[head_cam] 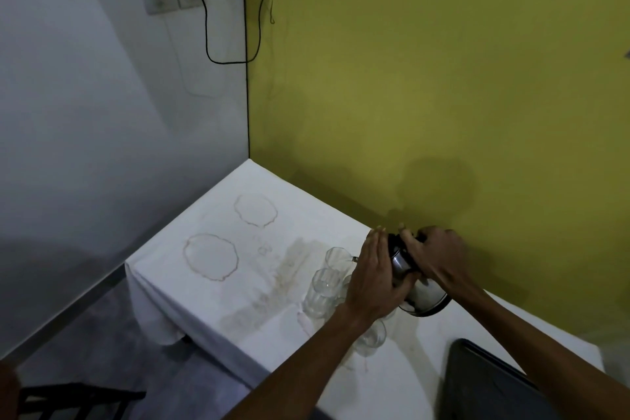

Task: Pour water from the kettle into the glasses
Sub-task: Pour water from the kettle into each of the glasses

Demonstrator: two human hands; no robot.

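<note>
A steel kettle [424, 298] with a black base rim is tilted to the left over a cluster of clear glasses. My right hand [438, 257] grips its black handle from above. My left hand [373, 278] lies flat against the kettle's side and lid, steadying it. The spout [354, 259] reaches the rim of the far glass [335, 257]. A second glass [322, 293] stands in front of it, and a third glass [371, 339] sits partly hidden under my left wrist. Whether water is flowing is too faint to tell.
The table carries a white cloth [211, 300] with two ring stains and a brownish smear. It stands in a corner between a grey wall and a yellow wall. A dark chair back [484, 382] is at lower right, black cables [208, 27] hang above, and a dark chair frame [78, 402] is at lower left.
</note>
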